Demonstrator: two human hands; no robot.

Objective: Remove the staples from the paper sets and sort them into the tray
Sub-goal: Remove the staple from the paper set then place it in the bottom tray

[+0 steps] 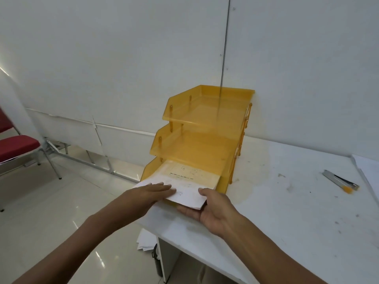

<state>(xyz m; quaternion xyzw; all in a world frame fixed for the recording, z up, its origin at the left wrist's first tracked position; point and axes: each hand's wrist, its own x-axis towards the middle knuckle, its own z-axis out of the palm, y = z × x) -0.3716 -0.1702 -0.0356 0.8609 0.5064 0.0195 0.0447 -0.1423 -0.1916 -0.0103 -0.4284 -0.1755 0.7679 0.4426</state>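
White panelled wall (123,58) fills the top half, glossy tiled floor (51,212) lower left. White table (297,212), scuffed and stained, runs from centre to the right edge; its near-left corner sits just below the hands. On the table's left end, back against the wall, stands a yellow see-through 3-tier tray (205,111), tiers stepped so each lower one juts further toward the camera. Top and mid tiers show no paper; btm tier (148,171) holds a flat printed pile (192,173). Red-seated chair (16,146) w/ metal legs at far left on the floor. The paper set (185,194) lies half in the btm tier's open front, on top of the pile, its near edge sticking out past the tray lip. Left hand (146,194) lies flat on the set's left part, palm down, fingers straight and together, pressing, not gripping. Right hand (213,211) is palm-up at the set's near-right corner: thumb on top of the sheet, fingers curled under it, so it pinches the corner. Loose white sheets (367,173) lie at the table's far-right edge. More white sheets (144,240) lie on the floor under the table corner. A metal cutter (341,182) w/ yellow tip lies on the table near the right-edge sheets, well apart from the tray.
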